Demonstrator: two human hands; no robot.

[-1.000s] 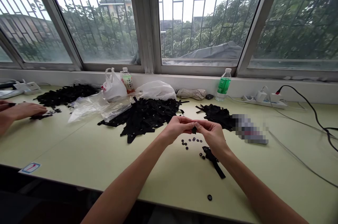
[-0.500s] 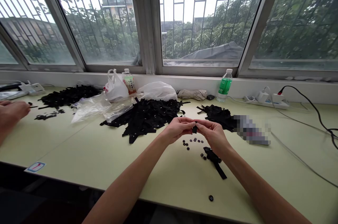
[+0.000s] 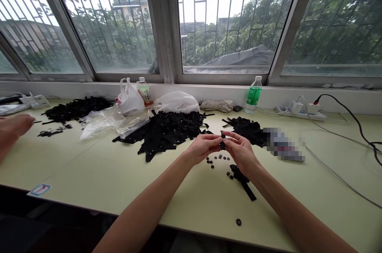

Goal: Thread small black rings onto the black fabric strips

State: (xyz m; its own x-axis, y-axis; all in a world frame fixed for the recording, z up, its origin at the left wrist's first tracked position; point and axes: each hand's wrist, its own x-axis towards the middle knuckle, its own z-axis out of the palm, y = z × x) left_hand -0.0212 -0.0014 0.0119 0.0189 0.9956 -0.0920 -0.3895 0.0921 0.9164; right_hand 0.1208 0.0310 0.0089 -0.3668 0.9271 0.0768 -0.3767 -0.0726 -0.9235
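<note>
Above the pale table [image 3: 128, 183], a small black fabric strip [image 3: 222, 146] is pinched between my two hands. My left hand [image 3: 203, 148] grips it from the left with thumb and fingers closed. From the right, my right hand [image 3: 241, 150] holds the same strip in its fingertips. Whether a button sits within the pinch is hidden. Below the hands lie several small dark round buttons [image 3: 220, 157]. Beside my right wrist are a few black strips [image 3: 244, 183], with two buttons [image 3: 229, 175] at their left. A single button [image 3: 238, 222] rests near the front edge.
A large heap of black strips [image 3: 170, 131] lies left of my hands, a smaller one [image 3: 247, 130] behind the right. Plastic bags [image 3: 177, 102], bottles [image 3: 253, 96] and a power strip [image 3: 308, 114] line the window side. A co-worker's hand [image 3: 18, 125] is at far left.
The strip has turned so that an end now shows above my fingertips. My right index finger has lifted and straightened somewhat. The co-worker's hand has shifted slightly.
</note>
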